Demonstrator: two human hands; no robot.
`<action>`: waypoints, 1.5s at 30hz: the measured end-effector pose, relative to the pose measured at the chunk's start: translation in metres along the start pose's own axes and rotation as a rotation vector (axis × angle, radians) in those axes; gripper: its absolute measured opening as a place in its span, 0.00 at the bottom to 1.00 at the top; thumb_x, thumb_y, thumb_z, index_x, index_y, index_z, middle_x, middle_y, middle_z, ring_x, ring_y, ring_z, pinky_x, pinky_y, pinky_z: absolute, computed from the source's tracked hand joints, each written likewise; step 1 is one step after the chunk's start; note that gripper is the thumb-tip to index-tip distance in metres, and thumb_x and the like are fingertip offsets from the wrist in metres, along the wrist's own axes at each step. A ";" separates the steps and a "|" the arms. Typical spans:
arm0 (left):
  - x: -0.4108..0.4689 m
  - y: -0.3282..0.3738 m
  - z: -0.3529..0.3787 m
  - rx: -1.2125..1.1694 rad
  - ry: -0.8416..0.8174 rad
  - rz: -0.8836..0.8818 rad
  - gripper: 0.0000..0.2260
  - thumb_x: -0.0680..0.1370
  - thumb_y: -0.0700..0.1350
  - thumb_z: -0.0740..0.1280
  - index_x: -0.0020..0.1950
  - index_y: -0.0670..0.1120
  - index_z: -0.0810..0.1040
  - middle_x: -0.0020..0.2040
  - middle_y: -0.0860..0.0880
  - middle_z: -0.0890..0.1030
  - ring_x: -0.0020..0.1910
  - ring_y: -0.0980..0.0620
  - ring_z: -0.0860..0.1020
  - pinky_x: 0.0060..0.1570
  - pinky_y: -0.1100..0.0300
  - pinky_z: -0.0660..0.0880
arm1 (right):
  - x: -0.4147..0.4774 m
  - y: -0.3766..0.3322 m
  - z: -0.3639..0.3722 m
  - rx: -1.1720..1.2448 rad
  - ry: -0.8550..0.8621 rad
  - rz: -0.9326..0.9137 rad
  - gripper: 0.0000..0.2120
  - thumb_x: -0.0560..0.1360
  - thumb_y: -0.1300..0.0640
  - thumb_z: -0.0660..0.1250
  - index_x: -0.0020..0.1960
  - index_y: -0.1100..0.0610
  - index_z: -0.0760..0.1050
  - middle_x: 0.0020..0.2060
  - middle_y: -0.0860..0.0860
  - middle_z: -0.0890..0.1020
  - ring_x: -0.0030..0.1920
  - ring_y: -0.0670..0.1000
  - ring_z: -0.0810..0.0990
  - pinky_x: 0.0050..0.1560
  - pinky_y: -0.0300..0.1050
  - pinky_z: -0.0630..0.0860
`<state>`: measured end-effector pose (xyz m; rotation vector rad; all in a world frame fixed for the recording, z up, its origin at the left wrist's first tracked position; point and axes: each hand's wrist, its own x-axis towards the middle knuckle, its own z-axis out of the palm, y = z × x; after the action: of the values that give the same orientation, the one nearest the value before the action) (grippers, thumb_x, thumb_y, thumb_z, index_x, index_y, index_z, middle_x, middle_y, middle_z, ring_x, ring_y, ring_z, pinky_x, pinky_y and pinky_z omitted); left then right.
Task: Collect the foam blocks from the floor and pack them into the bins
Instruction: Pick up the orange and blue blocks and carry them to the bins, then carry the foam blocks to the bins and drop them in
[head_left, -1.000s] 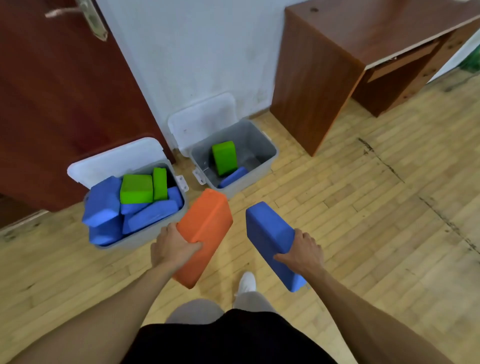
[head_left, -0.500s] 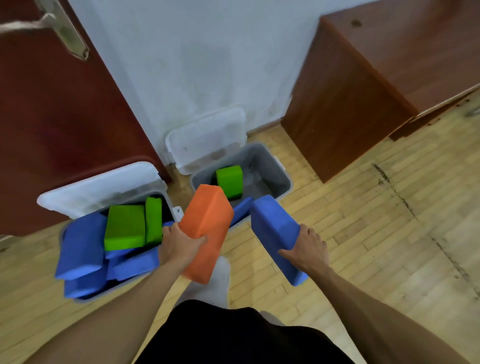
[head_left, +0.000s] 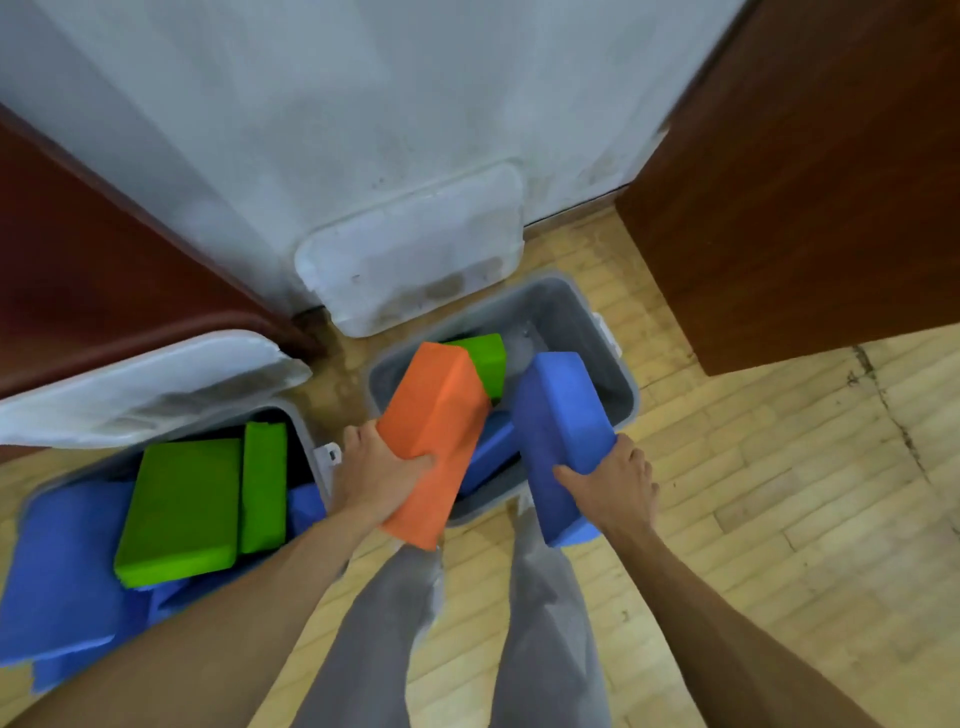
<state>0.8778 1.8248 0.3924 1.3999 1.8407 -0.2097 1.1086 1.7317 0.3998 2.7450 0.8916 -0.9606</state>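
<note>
Aloft, orange block (head_left: 434, 431), blue block (head_left: 558, 415), grey bin (head_left: 571, 322) below

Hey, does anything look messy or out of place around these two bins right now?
The left bin looks overfilled: blue blocks stick out past its rim, green blocks piled on top. The right bin is much emptier; the left hand holds an orange block and the right hand a blue block over it.

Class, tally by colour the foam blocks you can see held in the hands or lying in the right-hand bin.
Orange foam block: 1
Green foam block: 1
Blue foam blocks: 2 (held blue block, binned blue block)
Total: 4
</note>
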 end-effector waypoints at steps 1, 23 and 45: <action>0.020 0.003 0.015 0.012 -0.004 -0.008 0.36 0.66 0.63 0.72 0.67 0.45 0.67 0.61 0.46 0.68 0.59 0.42 0.74 0.54 0.50 0.73 | 0.023 0.000 0.013 0.017 -0.009 0.019 0.42 0.68 0.39 0.71 0.71 0.60 0.59 0.66 0.57 0.70 0.67 0.60 0.68 0.64 0.56 0.66; 0.024 0.051 0.077 -0.399 -0.198 -0.160 0.07 0.78 0.40 0.62 0.48 0.46 0.80 0.54 0.40 0.81 0.56 0.40 0.78 0.60 0.45 0.74 | 0.123 -0.011 -0.016 0.039 -0.437 -0.394 0.13 0.77 0.59 0.63 0.59 0.62 0.76 0.57 0.59 0.80 0.59 0.59 0.77 0.61 0.48 0.71; -0.492 -0.179 0.018 -1.131 0.678 -0.485 0.07 0.80 0.39 0.62 0.50 0.46 0.80 0.44 0.45 0.83 0.46 0.46 0.81 0.40 0.63 0.73 | -0.311 -0.020 -0.045 -0.528 -0.704 -1.395 0.07 0.79 0.49 0.63 0.54 0.49 0.76 0.47 0.43 0.80 0.49 0.44 0.79 0.47 0.36 0.74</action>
<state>0.7658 1.3842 0.6529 0.2038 2.1939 1.0340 0.9259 1.6060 0.6236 0.9217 2.3584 -1.3245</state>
